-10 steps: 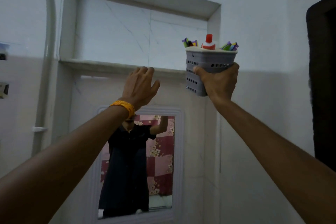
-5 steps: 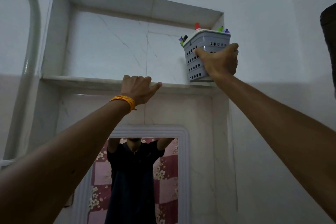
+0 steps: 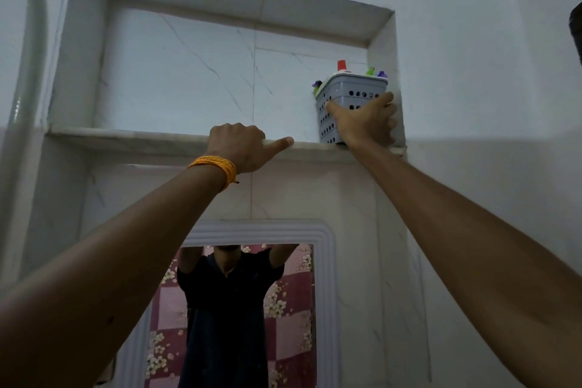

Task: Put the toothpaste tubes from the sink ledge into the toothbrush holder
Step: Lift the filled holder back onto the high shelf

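Toothbrush holder (image 3: 346, 104) on niche ledge (image 3: 141, 138) — in right hand (image 3: 367, 126).

There are no words, numbers, brand names or signs to read anywhere here, not on the grey toothbrush holder (image 3: 349, 110), not on the red-capped tube (image 3: 341, 65) in it, and not on the wall.
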Available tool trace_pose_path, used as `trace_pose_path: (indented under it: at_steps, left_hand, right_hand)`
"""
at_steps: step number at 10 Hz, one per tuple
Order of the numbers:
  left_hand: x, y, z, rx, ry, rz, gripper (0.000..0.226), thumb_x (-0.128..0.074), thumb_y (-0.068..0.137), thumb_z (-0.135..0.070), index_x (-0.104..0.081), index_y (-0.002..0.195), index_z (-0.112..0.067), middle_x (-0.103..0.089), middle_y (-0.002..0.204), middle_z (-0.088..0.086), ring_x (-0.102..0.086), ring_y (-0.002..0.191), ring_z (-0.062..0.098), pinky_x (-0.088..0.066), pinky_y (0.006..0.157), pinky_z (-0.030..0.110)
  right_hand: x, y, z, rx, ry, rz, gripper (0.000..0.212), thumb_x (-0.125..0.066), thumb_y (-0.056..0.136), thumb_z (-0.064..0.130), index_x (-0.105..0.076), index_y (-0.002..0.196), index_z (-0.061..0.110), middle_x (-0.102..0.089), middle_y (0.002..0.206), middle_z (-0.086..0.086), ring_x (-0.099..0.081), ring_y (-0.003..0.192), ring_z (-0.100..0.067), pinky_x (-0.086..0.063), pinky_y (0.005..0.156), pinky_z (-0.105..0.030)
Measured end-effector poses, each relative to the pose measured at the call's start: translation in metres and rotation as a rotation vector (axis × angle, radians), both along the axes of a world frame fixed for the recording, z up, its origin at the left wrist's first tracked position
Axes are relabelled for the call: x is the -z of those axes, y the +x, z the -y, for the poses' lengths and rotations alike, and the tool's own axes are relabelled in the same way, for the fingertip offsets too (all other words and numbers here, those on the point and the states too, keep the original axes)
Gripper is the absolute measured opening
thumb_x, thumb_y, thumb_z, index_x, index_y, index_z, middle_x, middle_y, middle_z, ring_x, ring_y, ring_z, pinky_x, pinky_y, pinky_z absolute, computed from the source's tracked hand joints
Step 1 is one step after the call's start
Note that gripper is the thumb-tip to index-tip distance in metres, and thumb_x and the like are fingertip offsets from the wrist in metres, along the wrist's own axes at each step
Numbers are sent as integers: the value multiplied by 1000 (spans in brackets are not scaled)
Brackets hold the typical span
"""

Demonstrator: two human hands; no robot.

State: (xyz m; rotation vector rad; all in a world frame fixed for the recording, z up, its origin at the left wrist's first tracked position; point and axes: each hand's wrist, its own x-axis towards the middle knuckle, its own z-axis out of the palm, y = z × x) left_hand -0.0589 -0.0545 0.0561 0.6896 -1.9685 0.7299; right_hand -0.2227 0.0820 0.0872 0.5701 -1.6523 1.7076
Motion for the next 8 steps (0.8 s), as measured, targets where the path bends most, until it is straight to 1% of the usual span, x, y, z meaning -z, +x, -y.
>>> trace_pose_path:
  at_steps: [1,2,3,4,5,6,7,8]
  left_hand:
    - [1,-1,1,17,-14,-5,82,-17,84,-83,-64,74,-16,-64,75,6,-59,76,27,-36,71,34]
    - [2,0,0,24,-22,-15,82,-17,85,-83,-64,76,-16,-64,75,6,-60,77,28,-37,71,34]
    - [2,0,-2,25,-26,-18,79,-17,86,-82,-63,76,-17,-63,76,6,-59,78,28,-37,71,34]
    - [2,1,-3,61,-4,-8,72,-17,86,-81,-52,68,-21,-61,75,5,-60,79,28,-40,73,35]
    - [4,5,-4,67,22,3,70,-19,89,-78,-55,74,-20,-62,78,6,-59,79,29,-41,75,36]
    - [13,9,-5,75,-28,-14,72,-22,93,-72,-65,100,-15,-64,88,8,-60,87,31,-42,86,43]
    - [34,20,-7,203,-17,-73,70,-23,91,-69,-58,120,-15,-64,111,10,-55,106,32,-37,98,47]
    - [73,39,-11,281,-52,-172,67,-29,90,-60,-49,135,-14,-55,135,14,-46,129,34,-30,114,48]
  right_hand:
    - [2,-3,3,12,48,10,127,-78,68,72,-15,160,11,-39,154,-13,-43,136,-39,-41,105,-57]
    - [6,-6,4,14,108,11,131,-77,70,71,-6,163,13,-34,156,-17,-43,136,-43,-41,108,-56]
    - [10,-9,2,-2,162,6,134,-78,70,69,-1,163,11,-32,156,-19,-44,135,-44,-42,111,-55]
    - [17,-10,-3,-25,199,-11,136,-80,70,67,0,162,8,-32,155,-20,-42,138,-42,-41,112,-52]
    - [33,-10,-7,-2,236,-50,136,-81,70,67,-2,162,6,-34,154,-20,-40,139,-40,-42,111,-50]
    - [59,2,-13,117,214,-128,124,-77,72,68,-14,160,6,-38,151,-20,-40,137,-40,-40,110,-52]
    - [91,18,-19,168,191,-203,109,-71,81,66,-22,158,8,-36,156,-19,-36,142,-38,-34,111,-55]
    - [133,36,-25,198,244,-303,95,-67,88,60,-29,156,7,-37,157,-22,-38,142,-40,-35,110,-57]
